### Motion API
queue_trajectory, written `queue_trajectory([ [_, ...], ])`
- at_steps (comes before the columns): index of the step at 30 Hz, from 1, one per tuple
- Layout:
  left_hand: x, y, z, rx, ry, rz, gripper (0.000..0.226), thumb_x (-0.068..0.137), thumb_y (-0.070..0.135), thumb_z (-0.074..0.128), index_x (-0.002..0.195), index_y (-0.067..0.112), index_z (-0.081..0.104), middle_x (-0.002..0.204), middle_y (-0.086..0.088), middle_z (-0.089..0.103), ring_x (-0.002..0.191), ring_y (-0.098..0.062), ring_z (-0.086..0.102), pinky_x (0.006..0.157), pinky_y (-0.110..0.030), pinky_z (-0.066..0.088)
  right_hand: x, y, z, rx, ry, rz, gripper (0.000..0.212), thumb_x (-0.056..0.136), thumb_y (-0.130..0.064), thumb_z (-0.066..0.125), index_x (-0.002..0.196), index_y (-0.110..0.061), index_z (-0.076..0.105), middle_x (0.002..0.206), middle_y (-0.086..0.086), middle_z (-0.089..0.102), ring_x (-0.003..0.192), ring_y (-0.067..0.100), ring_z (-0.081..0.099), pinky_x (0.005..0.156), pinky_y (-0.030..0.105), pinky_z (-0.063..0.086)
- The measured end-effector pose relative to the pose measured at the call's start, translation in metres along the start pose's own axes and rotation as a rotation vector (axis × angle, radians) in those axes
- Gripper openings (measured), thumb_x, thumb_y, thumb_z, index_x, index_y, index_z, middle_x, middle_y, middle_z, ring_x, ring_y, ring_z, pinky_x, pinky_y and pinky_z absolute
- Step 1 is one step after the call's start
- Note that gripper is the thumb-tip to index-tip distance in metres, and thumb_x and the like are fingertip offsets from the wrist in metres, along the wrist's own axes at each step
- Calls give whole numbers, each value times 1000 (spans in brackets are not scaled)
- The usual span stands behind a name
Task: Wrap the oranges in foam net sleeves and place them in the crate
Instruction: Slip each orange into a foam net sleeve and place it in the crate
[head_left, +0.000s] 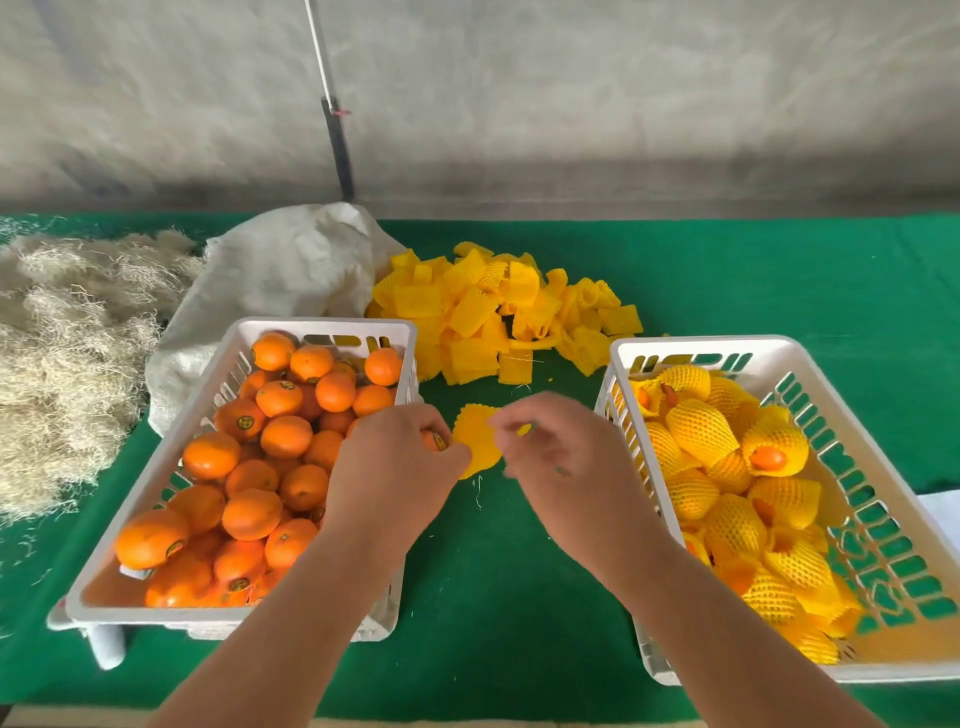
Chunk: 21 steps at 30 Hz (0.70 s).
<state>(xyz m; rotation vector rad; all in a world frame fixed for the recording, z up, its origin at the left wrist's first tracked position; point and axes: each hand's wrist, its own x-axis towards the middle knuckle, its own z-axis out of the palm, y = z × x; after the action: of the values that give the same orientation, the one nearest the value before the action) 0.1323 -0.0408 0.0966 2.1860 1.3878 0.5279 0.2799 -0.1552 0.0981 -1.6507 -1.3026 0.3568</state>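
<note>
My left hand (387, 467) grips an orange (435, 440), mostly hidden under the fingers, just right of the left white crate (156, 467) full of bare oranges (249, 457). My right hand (550, 457), blurred, pinches a yellow foam net sleeve (475, 441) right beside that orange, over the green cloth between the crates. The right white crate (883, 530) holds several oranges wrapped in yellow sleeves (727, 499). A heap of loose yellow sleeves (498, 312) lies behind the hands.
A white woven sack (280, 275) lies behind the left crate. Pale straw-like fibre (67, 353) is piled at the far left. A thin pole (337, 140) leans on the grey wall. The green cloth (498, 571) covers the table.
</note>
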Motion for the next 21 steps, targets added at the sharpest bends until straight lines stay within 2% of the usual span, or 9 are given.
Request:
queue_trajectory([
  [3,-2,4,11,74,-1,56,15,86,41,73,75,33,69,63,10,61,54,-7,59,44,-26,43,4,-8,9,-168,-220,-96,25,104,-20,52,111,-31,72,99,-20,66,82,3,66,68,14,47],
  [7,-4,3,19,74,16,9,18,86,38,73,72,29,66,78,11,67,64,-8,64,53,-37,59,14,2,10,-456,-296,-76,21,108,-22,48,112,-26,68,102,-12,66,82,11,66,73,28,56],
  [10,-1,3,20,76,62,41,15,86,33,74,74,28,66,79,12,65,65,-7,61,54,-36,58,17,12,11,-676,-468,-21,11,104,-18,52,102,-23,61,90,-8,58,70,13,60,59,29,47],
  [11,1,3,19,85,71,56,13,86,33,74,76,28,67,78,12,63,65,-7,59,53,-33,55,17,13,13,-712,-528,-14,10,102,-16,53,104,-22,60,94,-8,56,68,13,58,58,29,46],
  [13,3,3,18,104,57,78,12,87,36,74,78,30,68,77,13,60,65,-5,56,51,-25,46,16,18,19,-693,-658,-64,22,100,-13,54,120,-20,60,117,-5,56,75,16,61,69,36,57],
  [16,5,0,17,88,35,68,12,87,39,74,78,33,67,74,16,60,62,-5,57,49,-19,37,18,26,23,-594,-754,-108,45,101,-8,54,144,-20,50,142,-6,46,88,19,67,82,39,60],
  [18,5,-3,15,48,14,56,13,86,40,75,77,35,67,72,17,61,62,-5,59,50,-17,39,20,31,25,-546,-764,-119,50,102,-7,54,149,-22,44,146,-9,45,94,19,68,85,37,59],
  [21,3,-5,15,29,8,89,12,85,37,76,77,34,68,76,18,61,69,-4,60,56,-17,44,22,36,29,-514,-767,-73,37,104,-8,51,139,-19,51,131,-1,58,97,21,67,89,38,56],
])
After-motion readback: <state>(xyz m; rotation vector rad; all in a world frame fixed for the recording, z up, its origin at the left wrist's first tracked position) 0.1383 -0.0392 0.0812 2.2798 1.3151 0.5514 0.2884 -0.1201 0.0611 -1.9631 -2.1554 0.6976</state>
